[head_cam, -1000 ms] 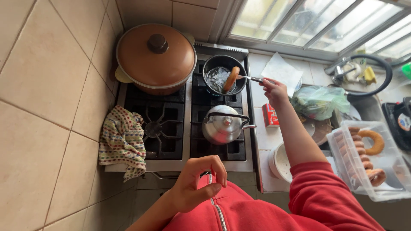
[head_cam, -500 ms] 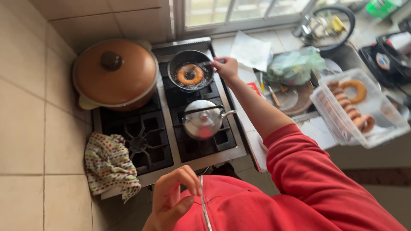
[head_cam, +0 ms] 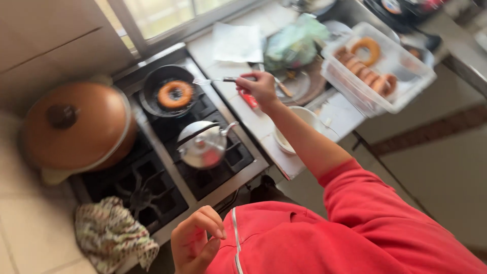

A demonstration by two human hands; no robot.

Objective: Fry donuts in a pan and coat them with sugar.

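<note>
Head view: right hand grips metal fork beside ring doughnut.

Stove: a black gas stove with dark iron grates is seen.
On the stove: a large brown lidded pot, a small dark frying pan, a shiny steel kettle, a patterned cloth at its front edge.
Counter: a pale worktop is set just beside the stove.
On the counter: a clear plastic tub of browned rings, a white bowl, a white paper sheet.
</note>
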